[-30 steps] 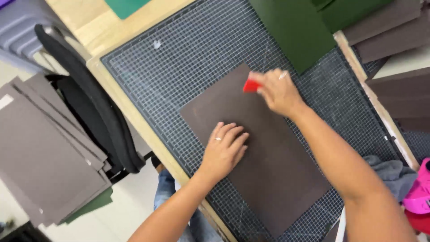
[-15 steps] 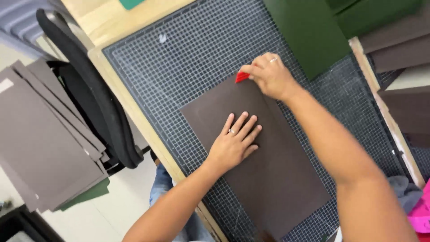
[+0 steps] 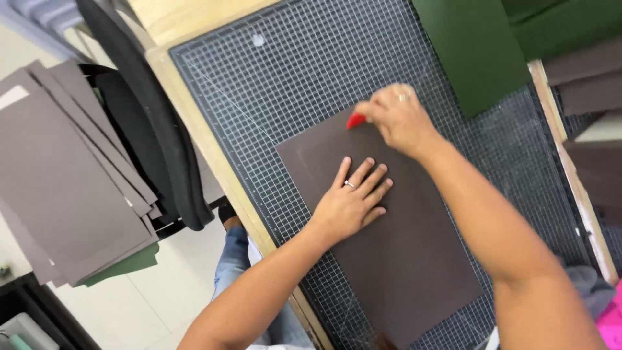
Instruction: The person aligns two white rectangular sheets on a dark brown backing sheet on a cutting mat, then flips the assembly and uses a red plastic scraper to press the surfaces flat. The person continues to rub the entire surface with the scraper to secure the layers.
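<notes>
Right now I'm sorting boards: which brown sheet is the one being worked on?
The dark brown sheet lying alone on the gridded cutting mat, pinned flat by the left hand. The other brown sheets are fanned in a stack off the table, untouched.

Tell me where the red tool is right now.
The red tool is in the right hand, at the top edge of the brown sheet on the cutting mat, just above the flat left hand.

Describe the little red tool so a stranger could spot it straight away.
Find the gridded cutting mat and the dark brown sheet on it. At the sheet's far edge the right hand grips the red tool, the only bright red thing on the mat.
</notes>
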